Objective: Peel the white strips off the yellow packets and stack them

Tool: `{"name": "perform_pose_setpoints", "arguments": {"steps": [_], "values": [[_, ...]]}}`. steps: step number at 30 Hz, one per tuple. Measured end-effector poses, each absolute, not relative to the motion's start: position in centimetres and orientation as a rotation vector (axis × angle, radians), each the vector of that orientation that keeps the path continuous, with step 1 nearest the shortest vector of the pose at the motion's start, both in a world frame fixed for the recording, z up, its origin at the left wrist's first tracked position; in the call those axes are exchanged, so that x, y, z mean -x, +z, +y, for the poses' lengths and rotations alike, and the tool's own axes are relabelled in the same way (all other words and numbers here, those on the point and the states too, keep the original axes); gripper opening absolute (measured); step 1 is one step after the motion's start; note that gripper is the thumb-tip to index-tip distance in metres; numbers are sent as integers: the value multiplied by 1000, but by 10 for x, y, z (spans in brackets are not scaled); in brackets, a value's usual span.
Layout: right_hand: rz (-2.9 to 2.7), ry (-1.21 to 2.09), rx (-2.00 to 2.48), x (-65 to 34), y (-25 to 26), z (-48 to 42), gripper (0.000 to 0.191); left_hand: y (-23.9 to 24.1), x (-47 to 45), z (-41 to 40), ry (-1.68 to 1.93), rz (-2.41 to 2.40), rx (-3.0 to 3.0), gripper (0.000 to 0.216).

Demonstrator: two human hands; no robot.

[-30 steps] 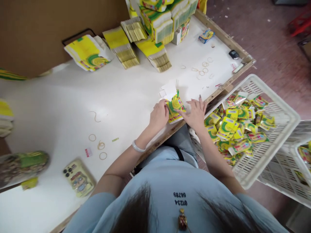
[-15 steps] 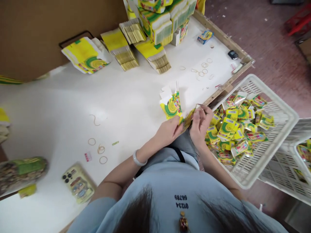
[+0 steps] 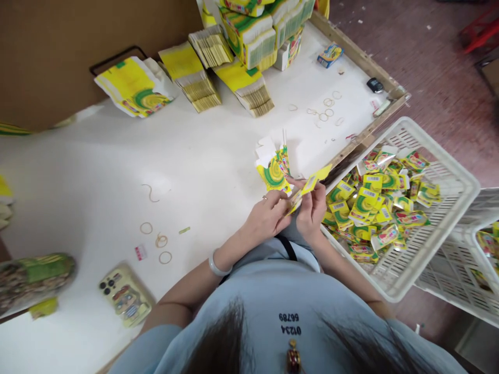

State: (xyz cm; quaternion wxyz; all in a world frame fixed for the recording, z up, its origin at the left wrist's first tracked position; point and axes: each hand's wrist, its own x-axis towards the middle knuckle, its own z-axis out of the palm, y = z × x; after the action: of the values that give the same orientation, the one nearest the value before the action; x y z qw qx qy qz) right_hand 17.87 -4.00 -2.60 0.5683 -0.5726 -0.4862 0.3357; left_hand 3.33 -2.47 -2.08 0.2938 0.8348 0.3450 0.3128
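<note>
Between my hands, over the table's front edge, is a small yellow printed carton (image 3: 312,182) with a white barcode patch. My left hand (image 3: 268,215) grips its lower left end, fingers curled round it. On the other side my right hand (image 3: 312,210) pinches it, thumb and fingers closed on the card. Just beyond them on the table lie more yellow-green cartons (image 3: 273,169) with white flaps raised. The carton's lower part is partly hidden by my fingers.
To the right, a white plastic crate (image 3: 440,239) holds many small cartons. Flat carton bundles (image 3: 191,78) and stacked cartons (image 3: 253,39) stand at the back. A phone (image 3: 125,295), rubber bands (image 3: 165,257) and a blue box (image 3: 330,55) lie on the white table (image 3: 97,171).
The carton in my hands has turned so that its yellow barcode face shows. My right hand has shifted slightly left and my left hand a little down and left.
</note>
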Motion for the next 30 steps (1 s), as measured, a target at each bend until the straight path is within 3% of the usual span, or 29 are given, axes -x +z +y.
{"name": "perform_pose_setpoints", "arguments": {"steps": [4, 7, 12, 16, 22, 30], "values": [[-1237, 764, 1402, -182, -33, -50, 55, -20, -33, -29, 984, 728, -1885, 59], [-1298, 784, 1414, -186, -31, -55, 53, -15, -28, -30, 893, 699, -1754, 80], [-1379, 874, 1428, -195, -22, -57, 27, -15, -20, -36, 788, 845, -1889, 79], [-1370, 986, 1385, -198, -16, -55, 36, -22, -19, -46, 756, 882, -2031, 78], [-1286, 1358, 1227, -205, -7, -52, 49, -24, -19, -57, 825, 946, -2071, 93], [-1133, 1404, 1241, -201, -17, -54, 48, -14, -22, -54, 797, 927, -1934, 70]]}}
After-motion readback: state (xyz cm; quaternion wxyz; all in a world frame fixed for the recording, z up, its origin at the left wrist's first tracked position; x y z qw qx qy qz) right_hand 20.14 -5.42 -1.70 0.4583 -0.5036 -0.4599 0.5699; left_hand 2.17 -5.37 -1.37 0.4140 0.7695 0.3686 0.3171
